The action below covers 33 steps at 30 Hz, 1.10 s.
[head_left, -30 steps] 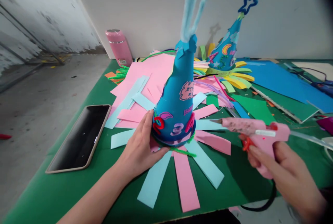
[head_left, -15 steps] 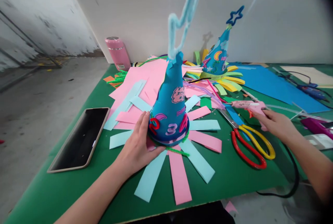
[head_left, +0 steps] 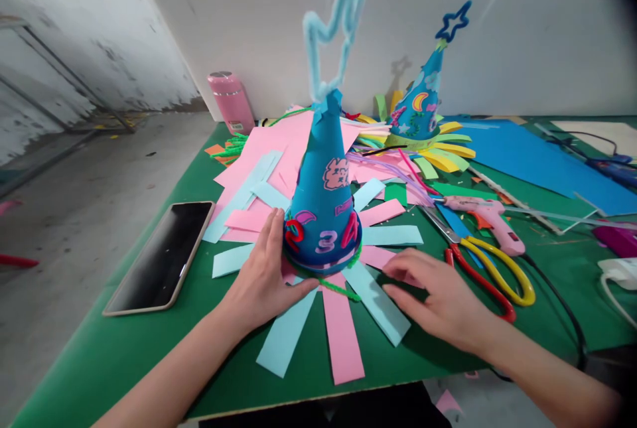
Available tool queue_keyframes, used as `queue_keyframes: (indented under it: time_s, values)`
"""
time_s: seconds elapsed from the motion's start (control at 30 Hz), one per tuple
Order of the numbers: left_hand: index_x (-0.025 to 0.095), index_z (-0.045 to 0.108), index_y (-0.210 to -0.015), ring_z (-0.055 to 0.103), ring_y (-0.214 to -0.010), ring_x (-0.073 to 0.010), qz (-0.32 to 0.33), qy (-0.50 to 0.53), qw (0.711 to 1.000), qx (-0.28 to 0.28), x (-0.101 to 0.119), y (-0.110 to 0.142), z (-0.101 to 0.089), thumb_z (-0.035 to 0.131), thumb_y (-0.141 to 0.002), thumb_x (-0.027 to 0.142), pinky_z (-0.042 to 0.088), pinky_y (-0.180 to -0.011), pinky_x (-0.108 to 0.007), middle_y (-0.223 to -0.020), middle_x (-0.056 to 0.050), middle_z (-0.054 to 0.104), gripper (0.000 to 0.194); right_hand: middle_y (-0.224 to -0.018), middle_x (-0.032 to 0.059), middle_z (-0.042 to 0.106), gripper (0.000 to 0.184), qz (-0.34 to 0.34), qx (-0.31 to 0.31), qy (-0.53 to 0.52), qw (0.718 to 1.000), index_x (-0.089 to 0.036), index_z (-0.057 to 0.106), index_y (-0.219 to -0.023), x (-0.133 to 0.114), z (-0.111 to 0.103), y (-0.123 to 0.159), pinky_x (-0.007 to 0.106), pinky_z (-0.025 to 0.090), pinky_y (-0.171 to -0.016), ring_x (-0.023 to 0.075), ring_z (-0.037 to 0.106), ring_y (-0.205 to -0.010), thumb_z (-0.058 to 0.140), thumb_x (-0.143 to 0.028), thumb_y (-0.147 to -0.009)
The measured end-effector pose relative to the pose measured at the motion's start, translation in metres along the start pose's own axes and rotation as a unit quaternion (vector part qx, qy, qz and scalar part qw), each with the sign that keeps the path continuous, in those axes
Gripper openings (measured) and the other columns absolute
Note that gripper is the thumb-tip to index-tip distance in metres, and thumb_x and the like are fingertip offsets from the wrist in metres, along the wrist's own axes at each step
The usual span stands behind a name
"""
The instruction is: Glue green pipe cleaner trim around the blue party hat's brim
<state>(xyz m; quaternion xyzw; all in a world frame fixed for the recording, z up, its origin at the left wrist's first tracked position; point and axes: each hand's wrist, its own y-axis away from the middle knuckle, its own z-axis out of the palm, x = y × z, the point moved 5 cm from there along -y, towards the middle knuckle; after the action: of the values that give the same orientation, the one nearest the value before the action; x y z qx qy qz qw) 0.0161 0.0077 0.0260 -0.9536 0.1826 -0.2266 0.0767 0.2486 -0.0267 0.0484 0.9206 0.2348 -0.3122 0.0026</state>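
A blue paper party hat [head_left: 318, 176] stands upright, topped by a light-blue pipe-cleaner shape [head_left: 311, 50] and decorated with pipe-cleaner figures and a pink cloud sticker. Pink and pale-blue paper strips [head_left: 341, 342] fan out around its base. My left hand [head_left: 263, 275] grips the base's left side, thumb across the front. A green pipe cleaner [head_left: 338, 290] runs along the rim, one end loose in front. My right hand [head_left: 432, 288] hovers over the strips at the right, thumb and fingers apart, holding nothing. Beyond it lies a pink glue gun [head_left: 482, 210] on the table.
Scissors [head_left: 475, 249] with red and yellow handles lie right of the hat. A phone [head_left: 159, 255] is at the left. Behind stand a pink bottle [head_left: 231, 101] and a second blue hat [head_left: 418, 106]. A black cord [head_left: 562, 302] crosses the right edge.
My right hand has let go of the glue gun, leaving it on the table, and has moved left toward the hat. My left hand stays at the hat's base.
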Motion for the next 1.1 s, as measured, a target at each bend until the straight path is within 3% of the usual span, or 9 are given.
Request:
queue_keyframes:
  time_s: [0.13,0.33,0.53,0.77,1.1]
  values:
    - [0.02,-0.011,-0.14,0.017,-0.133,-0.0348,-0.038,0.008,0.999,0.015,0.012,0.003,0.001,0.07,-0.062,0.047,0.033,-0.1,-0.052,-0.148,-0.019,0.008,0.115,-0.089,0.0021,0.058,0.017,-0.028,-0.072,-0.023,0.997,-0.02,0.052,-0.091,-0.012,0.02,-0.012,0.028,0.044,-0.069,0.015,0.053,-0.08,0.059,-0.027,-0.076]
    - [0.019,-0.011,-0.14,0.014,-0.134,-0.0334,-0.078,0.011,0.996,0.046,0.021,0.006,0.007,0.07,-0.062,0.044,0.034,-0.1,-0.051,-0.148,-0.019,0.008,0.115,-0.087,0.0015,0.058,0.02,-0.035,-0.102,0.013,0.994,-0.02,0.052,-0.086,-0.008,0.026,-0.017,0.026,0.04,-0.064,0.0153,0.053,-0.079,0.061,-0.034,-0.075]
    - [0.02,-0.012,-0.14,0.015,-0.134,-0.0354,-0.089,0.018,0.994,0.065,0.018,0.005,0.01,0.071,-0.061,0.045,0.038,-0.096,-0.052,-0.147,-0.019,0.007,0.117,-0.077,-0.0004,0.057,0.013,-0.024,-0.08,0.028,0.996,-0.02,0.052,-0.082,-0.001,0.029,-0.023,0.021,0.037,-0.053,0.011,0.052,-0.064,0.057,-0.032,-0.078]
    - [0.019,-0.011,-0.14,0.02,-0.132,-0.0367,-0.102,0.002,0.993,0.062,0.019,0.005,0.01,0.068,-0.063,0.047,0.042,-0.091,-0.052,-0.146,-0.02,0.012,0.113,-0.074,-0.0006,0.057,0.01,-0.015,-0.052,0.018,0.998,-0.02,0.05,-0.079,0.007,0.029,-0.029,0.02,0.038,-0.053,0.01,0.052,-0.061,0.053,-0.029,-0.083]
    - [0.022,-0.007,-0.139,0.023,-0.13,-0.0397,-0.095,0.02,0.993,0.066,0.028,-0.003,0.007,0.069,-0.063,0.043,0.035,-0.094,-0.058,-0.142,-0.019,0.022,0.109,-0.071,-0.0003,0.057,0.011,0.019,-0.047,0.023,0.998,-0.019,0.049,-0.076,0.009,0.031,-0.036,0.023,0.037,-0.054,0.012,0.052,-0.062,0.05,-0.027,-0.084]
